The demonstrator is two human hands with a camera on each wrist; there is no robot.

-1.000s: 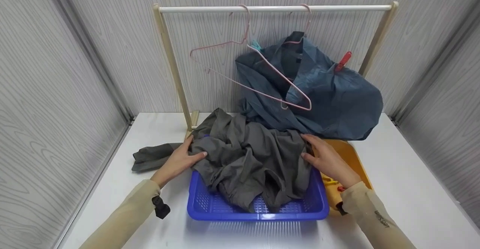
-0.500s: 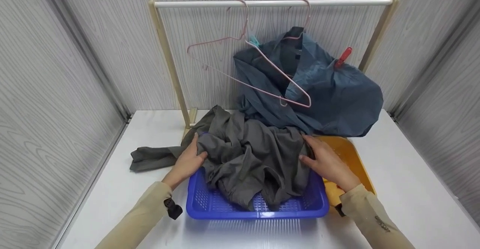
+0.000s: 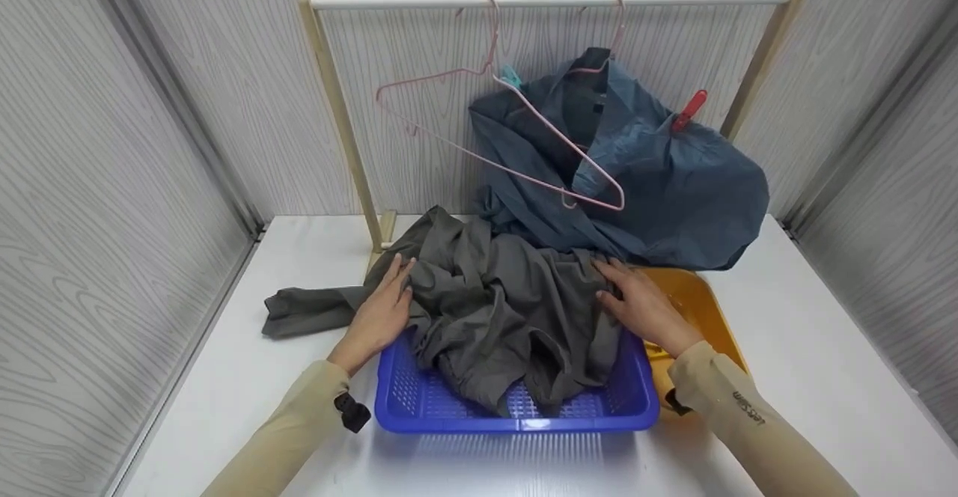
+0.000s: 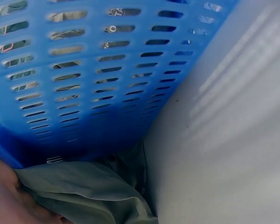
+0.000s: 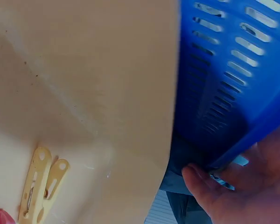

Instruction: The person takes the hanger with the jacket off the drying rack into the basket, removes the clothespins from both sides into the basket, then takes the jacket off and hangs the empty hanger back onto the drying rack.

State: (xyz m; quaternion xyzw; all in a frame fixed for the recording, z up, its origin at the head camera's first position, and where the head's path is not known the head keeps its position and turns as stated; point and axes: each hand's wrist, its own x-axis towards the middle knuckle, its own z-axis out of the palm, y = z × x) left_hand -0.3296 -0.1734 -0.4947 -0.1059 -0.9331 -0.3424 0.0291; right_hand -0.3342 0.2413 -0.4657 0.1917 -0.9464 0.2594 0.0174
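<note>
1. Presently, left hand (image 3: pixel 379 317): one, reaching forward and inward over the basket's left side; fingers nearly straight, resting on the garment, not curled round it.
2. Right hand (image 3: pixel 645 310): one, angled forward and to the left at the right rim; fingers extended, thumb apart, touching cloth; any hold on it cannot be told.
3. Garment (image 3: pixel 501 302): one, grey, heaped in the basket between the hands; long axis runs left to right, narrow end (image 3: pixel 310 311) pointing left on the table (image 3: pixel 808 362).
4. Basket (image 3: pixel 516 426): one, blue.
5. Tray (image 3: pixel 696 295): one, orange-yellow, just right of the basket; one yellow clip (image 5: pixel 37 186) inside.
6. Rack (image 3: pixel 554 1): one, with two pink hangers (image 3: pixel 496 31), left bare, right bearing one blue jacket (image 3: pixel 666 190).
7. Clips at the jacket: two, teal (image 3: pixel 511 76) and red (image 3: pixel 689 110).
</note>
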